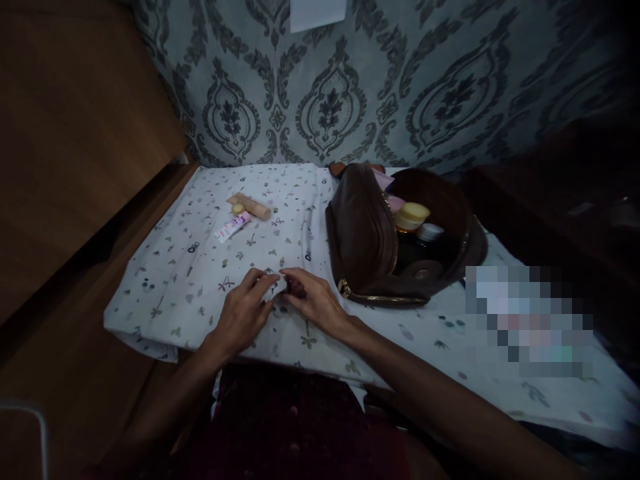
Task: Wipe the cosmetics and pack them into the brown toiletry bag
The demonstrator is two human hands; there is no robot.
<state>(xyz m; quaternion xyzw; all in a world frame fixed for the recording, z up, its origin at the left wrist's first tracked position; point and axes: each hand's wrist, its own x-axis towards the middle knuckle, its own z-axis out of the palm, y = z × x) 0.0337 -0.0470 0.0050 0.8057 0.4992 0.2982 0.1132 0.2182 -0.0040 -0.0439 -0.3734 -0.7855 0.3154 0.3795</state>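
Note:
My left hand and my right hand meet at the near middle of a table covered with a white flower-print cloth. Both pinch a small white object between their fingertips; I cannot make out what it is. An open brown zip pouch lies just right of my right hand. Inside it are a yellow-lidded jar, a white-capped item and something pink. Farther back left on the cloth lie a small pink-and-white tube and a beige tube.
Grey damask wallpaper backs the table, with a white paper stuck near the top. A wooden panel stands on the left. A blurred patch covers something at the table's right. Dark red fabric lies below the near edge.

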